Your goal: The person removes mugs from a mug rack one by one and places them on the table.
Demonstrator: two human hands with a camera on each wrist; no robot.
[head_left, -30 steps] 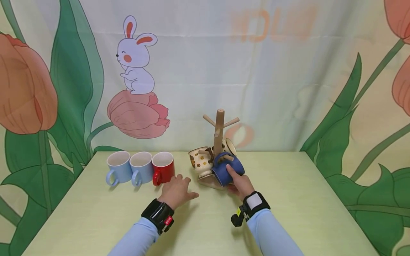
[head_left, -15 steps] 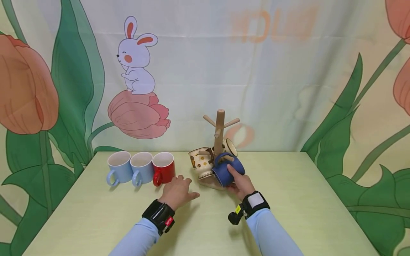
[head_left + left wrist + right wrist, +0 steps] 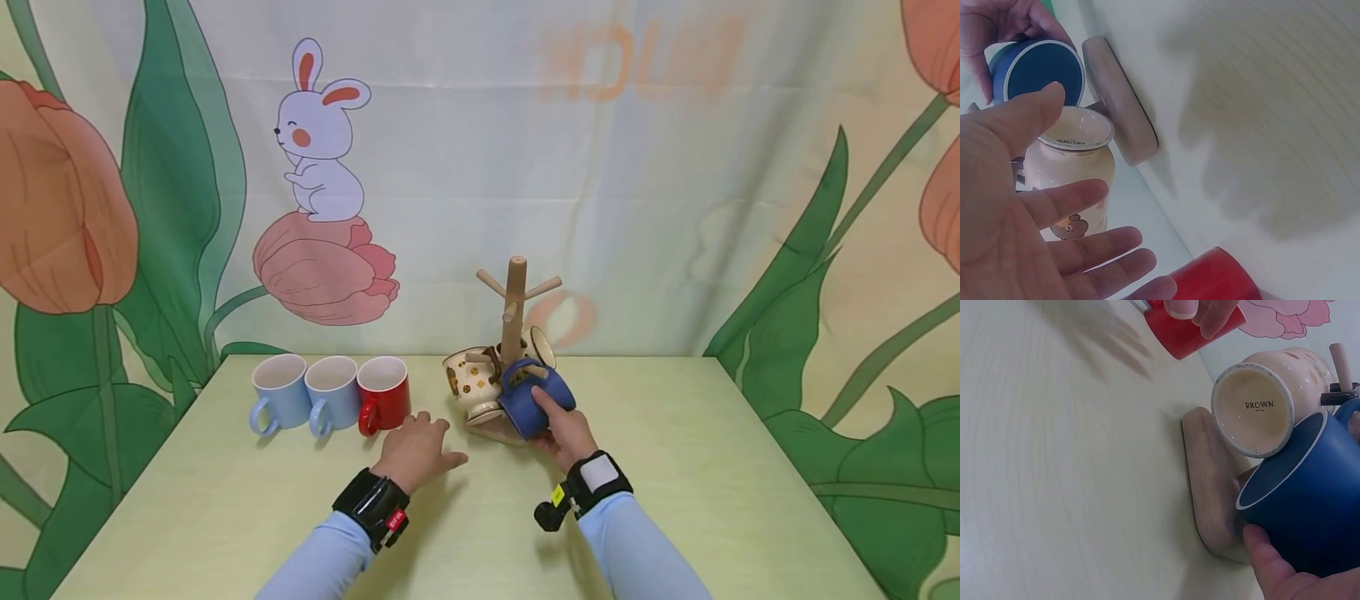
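My right hand (image 3: 567,435) grips a blue mug (image 3: 528,412), thumb on its side and fingers under it. The mug lies tilted on its side at a wooden mug tree (image 3: 515,304), its handle around a lower front peg. In the right wrist view the blue mug's rim (image 3: 1282,462) overlaps the base of a patterned cream mug (image 3: 1254,409). That cream mug (image 3: 472,387) hangs on the tree's left side; another cream mug (image 3: 540,346) hangs behind the post. My left hand (image 3: 415,452) holds nothing, its fingers spread over the table in front of a red mug (image 3: 386,396).
Two light blue mugs (image 3: 281,392) stand in a row left of the red one, handles towards me. Three upper pegs (image 3: 543,287) of the tree carry nothing. A printed curtain (image 3: 637,208) hangs behind the table's back edge.
The blue mug has shifted very slightly down and right in my right hand, and the left cream mug has dipped a little. My left hand has stayed almost still.
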